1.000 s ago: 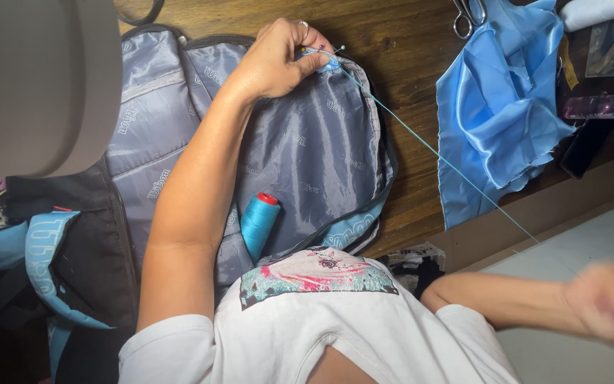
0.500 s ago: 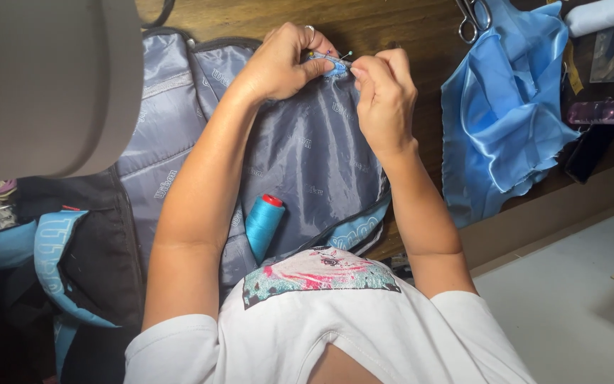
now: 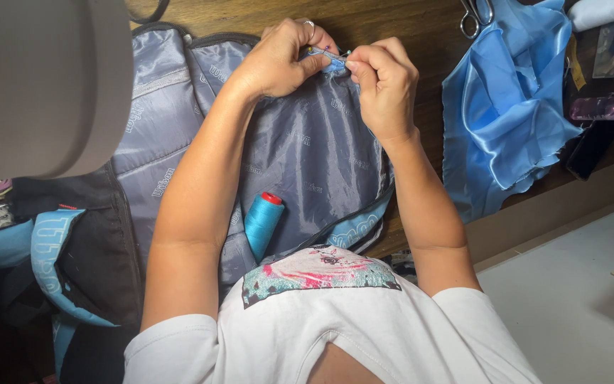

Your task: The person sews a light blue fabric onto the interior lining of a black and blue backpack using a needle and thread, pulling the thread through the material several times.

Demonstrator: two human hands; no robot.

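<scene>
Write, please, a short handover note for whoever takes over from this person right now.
Left hand: pinches the top edge of the grey lining.
Right hand: pinches the blue trim on that edge, close beside the left.
Teal thread spool lies on the lining near the body; scissors and blue satin cloth are on the wooden table to the right.
Done: stitched length cannot be told.
Left: the pinched edge is mid-work.

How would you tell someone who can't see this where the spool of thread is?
Find the big grey bag lining spread open on the wooden table. Between the person's two forearms, near their white shirt, a spool of thread lies on that lining. It is bright blue with a red end, the only small tube-shaped thing there.
</scene>
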